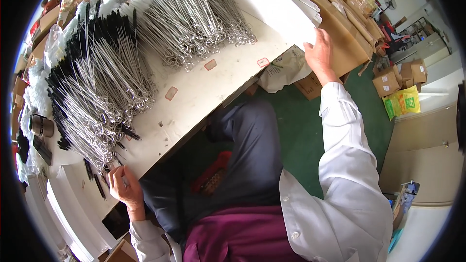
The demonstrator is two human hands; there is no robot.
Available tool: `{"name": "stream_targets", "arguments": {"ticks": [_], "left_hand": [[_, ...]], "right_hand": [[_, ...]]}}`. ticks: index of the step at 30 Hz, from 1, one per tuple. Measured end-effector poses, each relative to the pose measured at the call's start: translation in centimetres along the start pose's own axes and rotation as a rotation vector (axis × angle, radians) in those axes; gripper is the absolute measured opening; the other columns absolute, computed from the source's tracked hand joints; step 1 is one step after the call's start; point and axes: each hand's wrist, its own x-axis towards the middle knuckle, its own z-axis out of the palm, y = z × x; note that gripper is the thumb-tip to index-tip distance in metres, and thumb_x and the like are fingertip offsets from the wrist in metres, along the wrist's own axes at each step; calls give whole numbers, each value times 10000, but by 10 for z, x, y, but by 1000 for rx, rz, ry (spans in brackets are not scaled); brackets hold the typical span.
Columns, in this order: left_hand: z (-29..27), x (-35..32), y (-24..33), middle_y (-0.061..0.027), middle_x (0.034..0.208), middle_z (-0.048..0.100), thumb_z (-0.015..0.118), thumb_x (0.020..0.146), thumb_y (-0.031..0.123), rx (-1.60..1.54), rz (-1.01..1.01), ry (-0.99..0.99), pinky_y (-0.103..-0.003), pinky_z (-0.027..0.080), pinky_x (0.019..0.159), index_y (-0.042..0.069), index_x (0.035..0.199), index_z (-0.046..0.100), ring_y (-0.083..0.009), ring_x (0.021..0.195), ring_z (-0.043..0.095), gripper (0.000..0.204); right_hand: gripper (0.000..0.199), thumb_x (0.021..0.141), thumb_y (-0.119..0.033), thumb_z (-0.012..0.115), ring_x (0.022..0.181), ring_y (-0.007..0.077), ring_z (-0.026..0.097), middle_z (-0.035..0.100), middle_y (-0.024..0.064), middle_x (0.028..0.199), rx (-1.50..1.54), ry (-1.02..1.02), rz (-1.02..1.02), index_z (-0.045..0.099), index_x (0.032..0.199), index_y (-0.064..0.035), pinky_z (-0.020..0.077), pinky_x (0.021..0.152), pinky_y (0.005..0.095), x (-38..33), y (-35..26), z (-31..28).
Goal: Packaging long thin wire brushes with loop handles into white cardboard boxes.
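Wire-handled tube brushes lie in heaps across the white table, their looped ends toward me. One heap has black bristles, the other white bristles. My left hand is at the table's front edge, beside the loops of the black brushes. Its fingers are curled together, and what they hold, if anything, is hidden. At the table's right end my right hand grips the corner of a white sheet, thumb below and fingers at its edge. Whether the sheet is paper or plastic I cannot tell.
Brown cardboard stands right of the table. A white plastic bag hangs under the table's corner. A dark cup stands at the far left, above long white strips. Boxes sit on the green floor.
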Motion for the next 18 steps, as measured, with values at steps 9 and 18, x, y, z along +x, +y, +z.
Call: {"name": "stream_targets", "arguments": {"ticks": [9, 18], "left_hand": [[-24, 8, 33, -154, 856, 697, 711, 813, -22, -135, 103, -59, -389, 570, 696, 21, 853, 666, -338, 747, 696, 74], [-51, 47, 140, -244, 1262, 621, 843, 729, 169, -200, 419, -401, -513, 506, 1004, -35, 1208, 631, -428, 1131, 614, 562]], "right_hand": [[603, 839, -108, 822, 1183, 283, 636, 634, 173, 1318, 941, -35, -27, 567, 1372, 13, 508, 1015, 398, -42, -131, -90], [646, 750, -54, 795, 1255, 342, 560, 547, 156, 1349, 860, -551, -821, 575, 1354, -1, 482, 1079, 442, -114, -247, -129]]}}
